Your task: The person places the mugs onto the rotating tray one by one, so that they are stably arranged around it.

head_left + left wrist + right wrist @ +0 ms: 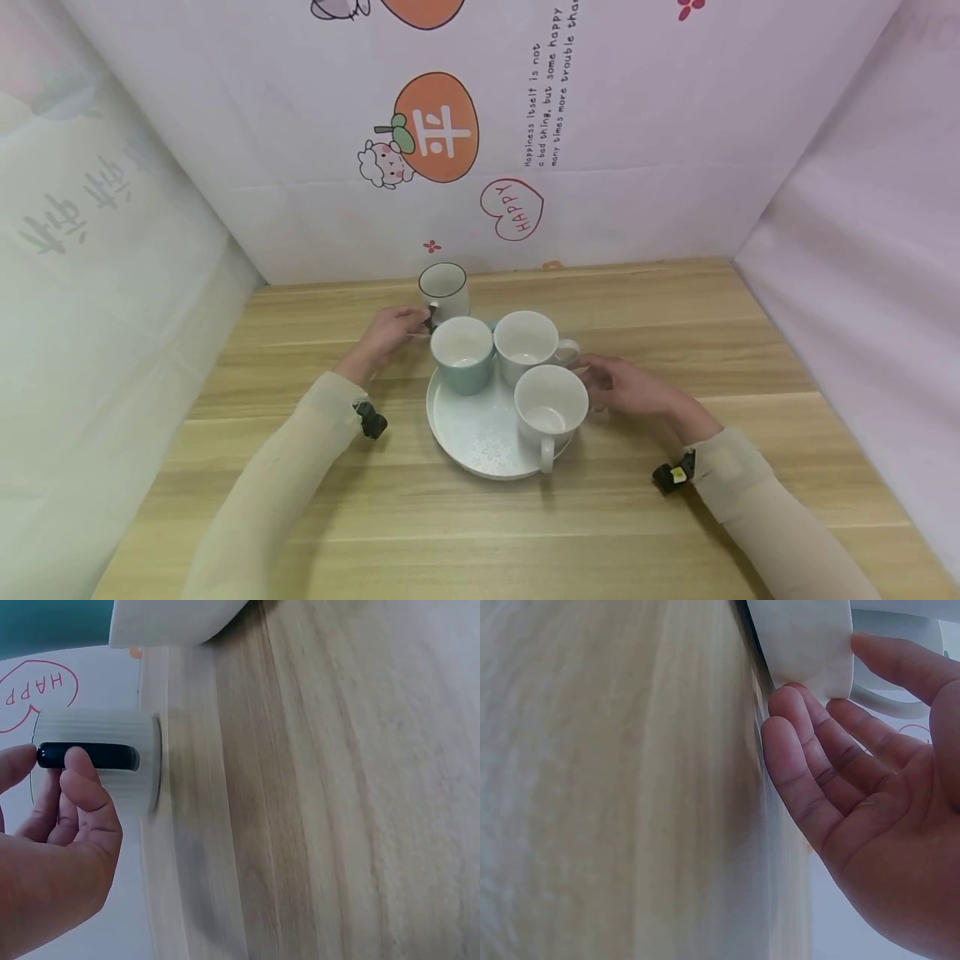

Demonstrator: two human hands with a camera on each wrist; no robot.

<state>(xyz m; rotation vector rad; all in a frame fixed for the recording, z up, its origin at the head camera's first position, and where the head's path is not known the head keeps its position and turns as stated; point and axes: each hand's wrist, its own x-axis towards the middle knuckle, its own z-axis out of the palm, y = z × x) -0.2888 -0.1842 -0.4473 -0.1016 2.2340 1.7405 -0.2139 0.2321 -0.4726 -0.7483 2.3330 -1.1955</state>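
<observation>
My left hand pinches the black handle of a white mug with a dark rim, at the back of the table. In the left wrist view the thumb and fingers close on that handle, and the mug is upright. A round white tray holds a teal mug and two white mugs, one behind, one in front. At the tray's right side is my right hand. Its loosely bent fingertips rest at a white edge.
A wooden table carries everything. A printed white cloth hangs behind it, with further white cloth at the left and right. The front mug's handle points toward me, past the tray's rim.
</observation>
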